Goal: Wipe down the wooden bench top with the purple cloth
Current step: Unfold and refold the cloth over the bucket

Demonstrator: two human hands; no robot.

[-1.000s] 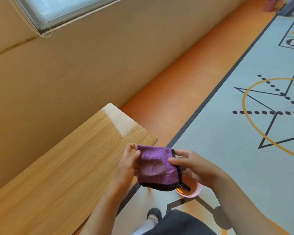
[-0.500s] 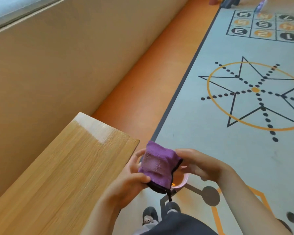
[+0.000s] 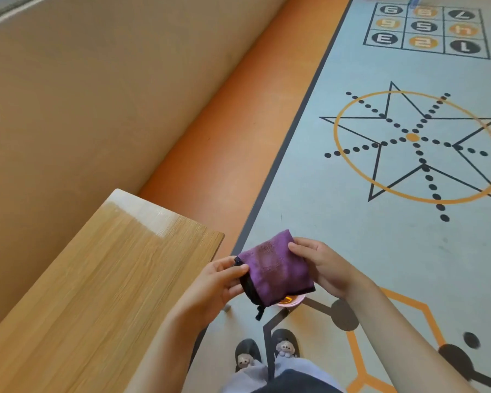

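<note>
Bright, even daylight. A pale glare lies on the far corner of the bench top. Lines on the floor bow toward the edges; detail is soft.

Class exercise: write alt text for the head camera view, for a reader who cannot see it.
A person's left hand and right hand hold a folded purple cloth in the air, right of the wooden bench top and not touching it. A pink bowl, partly hidden by the cloth, sits on the patterned floor near the person's shoes.
</note>
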